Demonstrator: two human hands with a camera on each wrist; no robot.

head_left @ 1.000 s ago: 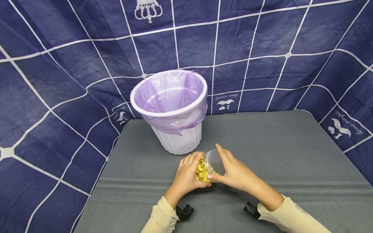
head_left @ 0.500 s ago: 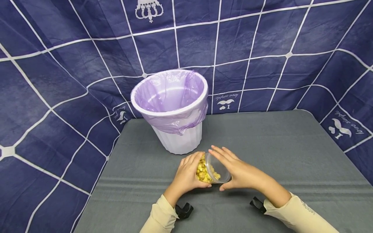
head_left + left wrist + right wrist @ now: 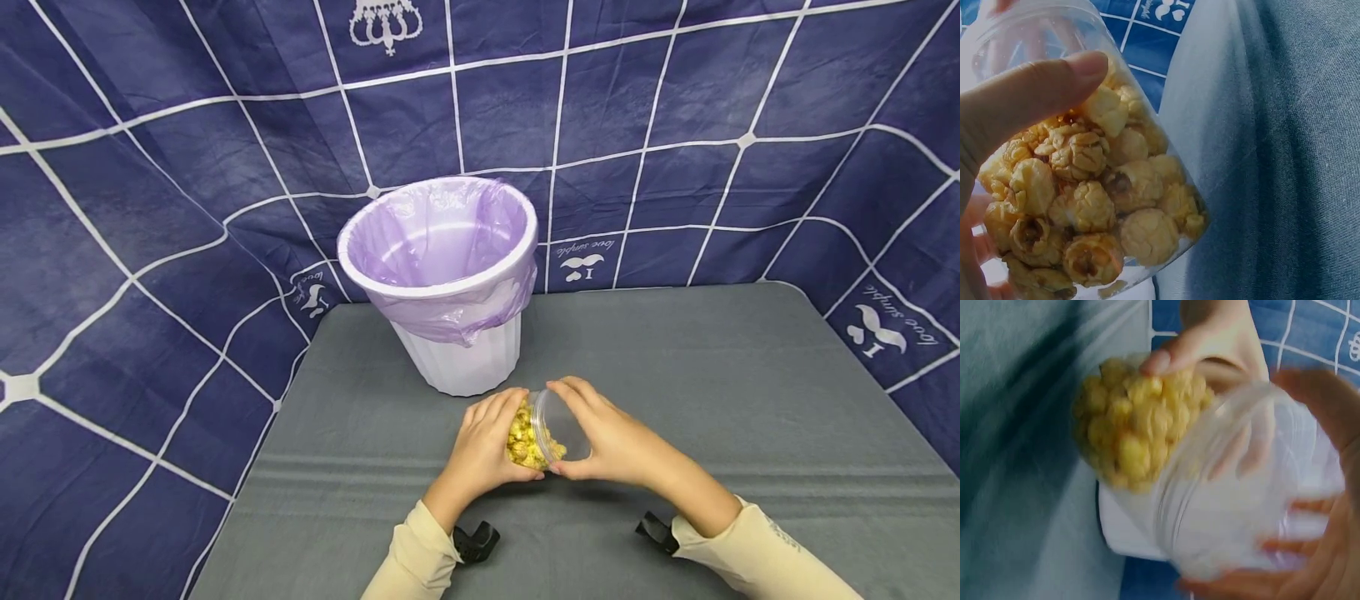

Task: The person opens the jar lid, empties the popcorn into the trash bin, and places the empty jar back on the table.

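A clear plastic jar (image 3: 525,442) of yellow popcorn lies tilted on its side above the grey surface, its lidded end toward the right. Around its body my left hand (image 3: 480,442) holds on; in the left wrist view the thumb (image 3: 1054,81) presses across the wall, over the popcorn (image 3: 1079,187). My right hand (image 3: 618,442) grips the clear lid (image 3: 1229,512), thumb at the near side and fingers over the far side. The lid sits on the jar's mouth; whether it is loose cannot be told. Part of the jar is hidden by both hands.
Behind the hands stands a white bin (image 3: 480,371) with a purple liner (image 3: 468,321) folded over its rim. A dark blue curtain with white lines (image 3: 637,100) closes off the back and sides. Grey cloth (image 3: 712,375) covers the table.
My right hand shifted right with its fingers spread, then came back left and closed round the lid again. The left hand and the jar stay nearly where they were.
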